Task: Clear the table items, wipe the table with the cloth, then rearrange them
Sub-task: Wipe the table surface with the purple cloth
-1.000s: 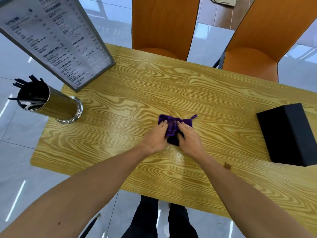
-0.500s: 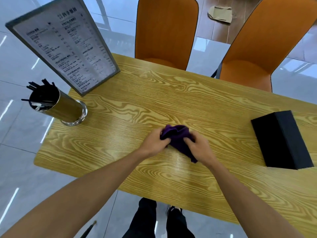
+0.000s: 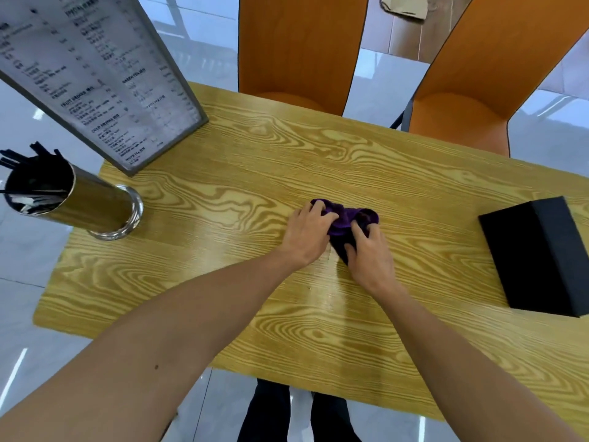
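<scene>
Head view: both hands bunch the purple cloth [image 3: 347, 218] tighter than a second ago, left hand [image 3: 307, 234] and right hand [image 3: 369, 250] with fingers clamped on it mid-bench [image 3: 223, 282], so wiping looks close. Far left, the metal cup [image 3: 95, 205] holds black straws [image 3: 28, 173]; black box [image 3: 541, 253] stays shut.

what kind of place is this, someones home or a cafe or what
Most likely a cafe or drinks shop, not a home: a framed drinks menu stands on the wood-grain table beside a metal cup of black straws, with two orange chairs opposite.
</scene>
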The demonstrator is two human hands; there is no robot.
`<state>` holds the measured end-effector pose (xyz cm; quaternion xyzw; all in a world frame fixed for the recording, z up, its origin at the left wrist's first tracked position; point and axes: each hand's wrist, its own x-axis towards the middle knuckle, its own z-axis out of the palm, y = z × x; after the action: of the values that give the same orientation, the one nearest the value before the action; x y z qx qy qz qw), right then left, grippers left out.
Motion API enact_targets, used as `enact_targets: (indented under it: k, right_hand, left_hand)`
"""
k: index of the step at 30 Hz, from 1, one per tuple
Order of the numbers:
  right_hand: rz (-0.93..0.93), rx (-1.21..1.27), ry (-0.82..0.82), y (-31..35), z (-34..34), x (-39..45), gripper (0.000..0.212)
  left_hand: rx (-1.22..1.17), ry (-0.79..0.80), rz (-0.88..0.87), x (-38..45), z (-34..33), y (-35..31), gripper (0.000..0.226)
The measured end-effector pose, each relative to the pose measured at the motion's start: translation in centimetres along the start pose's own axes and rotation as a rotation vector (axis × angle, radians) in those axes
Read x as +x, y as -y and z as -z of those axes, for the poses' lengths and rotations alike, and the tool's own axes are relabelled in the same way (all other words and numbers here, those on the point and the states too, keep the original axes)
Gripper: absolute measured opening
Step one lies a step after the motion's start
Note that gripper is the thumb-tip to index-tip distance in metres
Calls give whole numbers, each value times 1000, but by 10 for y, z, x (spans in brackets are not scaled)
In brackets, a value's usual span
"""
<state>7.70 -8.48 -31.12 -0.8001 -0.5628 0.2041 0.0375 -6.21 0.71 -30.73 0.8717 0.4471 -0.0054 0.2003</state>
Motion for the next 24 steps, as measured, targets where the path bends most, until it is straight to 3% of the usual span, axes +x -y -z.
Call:
enact_targets:
  k: [8, 13, 18, 24]
  right_hand:
    - [234, -137, -15, 54, -20, -25, 57]
    - [313, -165, 82, 90, -45, -60, 65]
    - [379, -131, 141, 91, -62, -106, 78]
    - [423, -116, 117, 73, -64, -132, 75]
  left_hand:
    - [-48, -67, 155, -81, 2, 39, 40]
    - [-15, -69, 287, -152, -7, 59, 45]
    - [-116, -97, 387, -208, -28, 40, 53]
    - [-127, -204, 412, -239, -53, 11, 65]
